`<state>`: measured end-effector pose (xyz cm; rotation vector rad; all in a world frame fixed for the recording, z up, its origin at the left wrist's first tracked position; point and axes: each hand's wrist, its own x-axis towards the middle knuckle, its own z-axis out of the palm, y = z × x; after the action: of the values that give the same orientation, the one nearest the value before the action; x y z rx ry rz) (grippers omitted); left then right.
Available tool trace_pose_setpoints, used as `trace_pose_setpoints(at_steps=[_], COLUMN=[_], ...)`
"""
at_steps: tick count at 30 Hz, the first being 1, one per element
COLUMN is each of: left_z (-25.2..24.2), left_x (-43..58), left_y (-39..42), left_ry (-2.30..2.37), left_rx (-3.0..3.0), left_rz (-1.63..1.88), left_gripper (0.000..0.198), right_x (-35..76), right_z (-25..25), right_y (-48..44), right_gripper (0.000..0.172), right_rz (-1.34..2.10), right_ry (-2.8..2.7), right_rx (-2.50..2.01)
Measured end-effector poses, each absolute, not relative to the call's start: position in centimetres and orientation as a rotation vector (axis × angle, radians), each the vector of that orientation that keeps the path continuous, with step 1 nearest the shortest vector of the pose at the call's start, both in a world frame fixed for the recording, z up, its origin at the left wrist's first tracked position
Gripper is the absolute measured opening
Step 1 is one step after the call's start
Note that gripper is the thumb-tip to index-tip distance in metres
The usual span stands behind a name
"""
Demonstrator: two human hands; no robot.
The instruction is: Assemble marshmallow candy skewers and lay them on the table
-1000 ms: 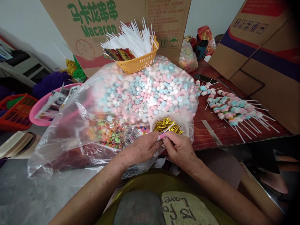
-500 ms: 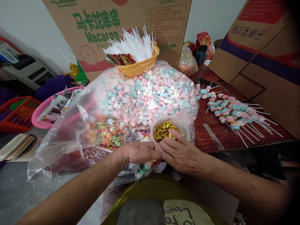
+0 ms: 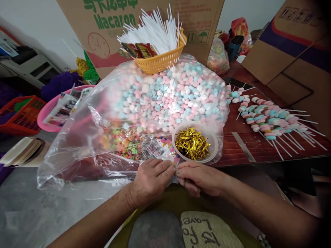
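My left hand (image 3: 153,177) is closed, back upward, at the table's front edge, around a clear plastic bag that it mostly hides. Against its fingertips, my right hand (image 3: 201,175) pinches at the same spot; what lies between its fingers is too small to make out. Just beyond stands a round clear plastic bowl (image 3: 215,151) with gold metallic twist ties (image 3: 192,143) in it. Printed clear packets (image 3: 159,150) with coloured dots lie in front of my left hand. To their left are colourful ring-shaped candies (image 3: 130,146), partly under a plastic sheet.
A large clear bag of pastel marshmallows (image 3: 170,96) fills the middle, with an orange basket (image 3: 161,63) of white sticks (image 3: 160,36) on it. Marshmallow skewers (image 3: 271,120) lie right. Cardboard boxes (image 3: 108,44) stand behind; a pink basket (image 3: 41,117) is left.
My right hand has drawn back from over the bowl's near rim to my left fingertips. My left hand has turned back upward, and the bagged candies seen beneath it are now hidden. The view has shifted.
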<state>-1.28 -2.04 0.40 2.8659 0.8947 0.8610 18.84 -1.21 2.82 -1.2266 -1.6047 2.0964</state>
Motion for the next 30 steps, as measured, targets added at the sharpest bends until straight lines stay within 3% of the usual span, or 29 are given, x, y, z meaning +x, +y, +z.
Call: trace_pose_setpoints(at_steps=[3, 5, 7, 9, 17, 22, 30], left_z=[-0.3, -0.5, -0.6, -0.5, 0.5, 0.9, 2.4], left_x=[-1.3, -1.1, -0.8, -0.5, 0.3, 2.0, 4.4], left_y=[-1.8, -1.3, -0.9, -0.5, 0.4, 1.8, 3.0], left_ry=[1.252, 1.421, 1.452, 1.414, 1.290, 1.205, 1.120], left_rx=[2.257, 1.742, 1.296, 1.005, 0.671, 0.691, 0.632], left_rz=[0.968, 1.021, 1.032, 1.001, 0.984, 0.994, 1.013], left_gripper=[0.016, 0.017, 0.021, 0.022, 0.023, 0.020, 0.028], right_x=[21.0, 22.2, 22.6, 22.2, 22.3, 23.2, 22.8], right_z=[2.8, 1.9, 0.6, -0.9, -1.2, 0.5, 1.2], right_y=[2.4, 5.1, 7.2, 8.7, 9.3, 6.8, 3.6], right_gripper=[0.029, 0.025, 0.024, 0.027, 0.025, 0.027, 0.026], right_rz=[1.617, 0.933, 0.465, 0.339, 0.424, 0.898, 1.289], right_ry=[-1.859, -2.191, -2.521, -2.707, -2.618, -2.018, -1.496], right_rx=[-1.293, -1.342, -1.265, -1.174, -1.013, -1.089, -1.146])
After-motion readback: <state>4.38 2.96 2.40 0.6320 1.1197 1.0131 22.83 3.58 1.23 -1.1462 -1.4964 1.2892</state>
